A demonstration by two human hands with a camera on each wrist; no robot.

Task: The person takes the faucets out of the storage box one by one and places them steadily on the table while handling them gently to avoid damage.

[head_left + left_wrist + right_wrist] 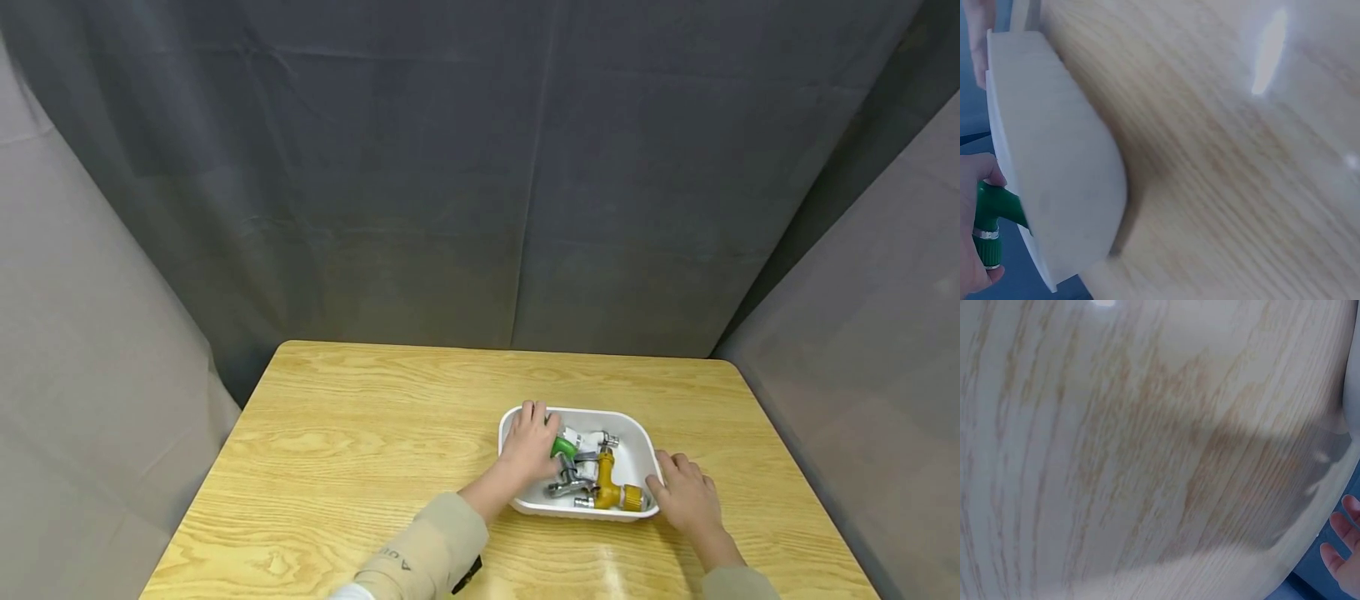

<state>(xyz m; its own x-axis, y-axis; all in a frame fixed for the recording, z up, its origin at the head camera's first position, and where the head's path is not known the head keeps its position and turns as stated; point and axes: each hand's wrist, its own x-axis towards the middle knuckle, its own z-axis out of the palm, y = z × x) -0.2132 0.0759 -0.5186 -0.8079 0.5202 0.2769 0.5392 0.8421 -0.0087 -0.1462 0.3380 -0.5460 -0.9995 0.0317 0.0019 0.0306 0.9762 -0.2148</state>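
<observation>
1. Right of centre, low in the head view, a white plastic basin (pixel 633 463) sits on the wood-grain surface (pixel 360 433), with taps lying in it.
2. At the basin's left side, the left hand (pixel 531 446) holds a green tap (pixel 564 448); the left wrist view, lower left, shows its fingers curled round that tap.
3. By the basin's right end, the right hand (pixel 686 492) has its fingers spread and loosely extended, gripping nothing visible, the thumb at the rim.
4. Done so far, as I judge it: the green tap is in the grasp, within the basin's outline.
5. Left, by the same judgement: the other pieces lie ungripped inside the basin, so the handling looks early.
6. Counted: one basin, one green tap, one yellow tap (pixel 606 477) toward the basin's right, and two hands.
7. Between the green and yellow taps, at least one chrome tap (pixel 568 483) shows; a white-and-silver piece (pixel 595 440) lies above it in the frame. Overlap makes the exact number of metal pieces uncertain.
</observation>
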